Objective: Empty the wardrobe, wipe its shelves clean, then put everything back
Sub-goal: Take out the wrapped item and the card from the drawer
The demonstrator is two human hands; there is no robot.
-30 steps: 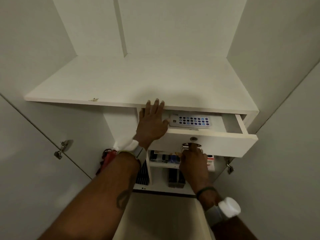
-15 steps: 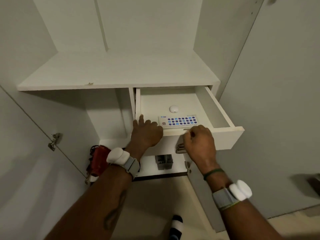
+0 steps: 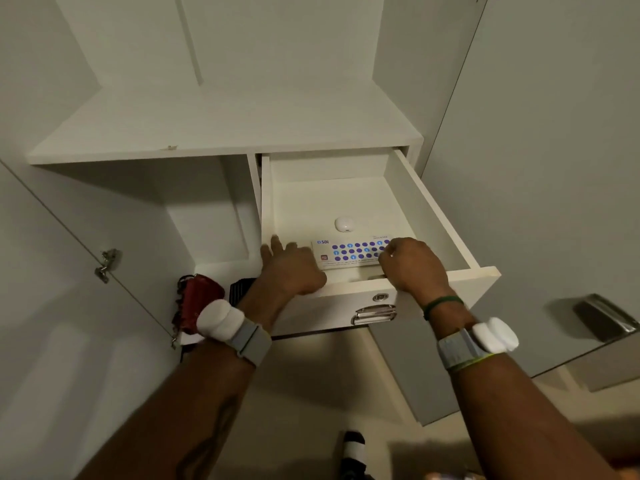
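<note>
Drawer point(image 3: 433, 216) stands open under shelf point(image 3: 225, 133), at wardrobe's right side. Card point(image 3: 349, 252) lies in drawer near front wall; round puck point(image 3: 344, 224) just behind it, apart. My left hand point(image 3: 294, 268) rests over front wall left of card, fingers reaching inside. My right hand point(image 3: 412, 265) covers card's right end; grip unclear. Handle point(image 3: 374, 313) on drawer front below, between my wrists. Open compartment left of drawer: bag point(image 3: 199, 303) on lower shelf, folded item point(image 3: 240, 289) just right of it.
</note>
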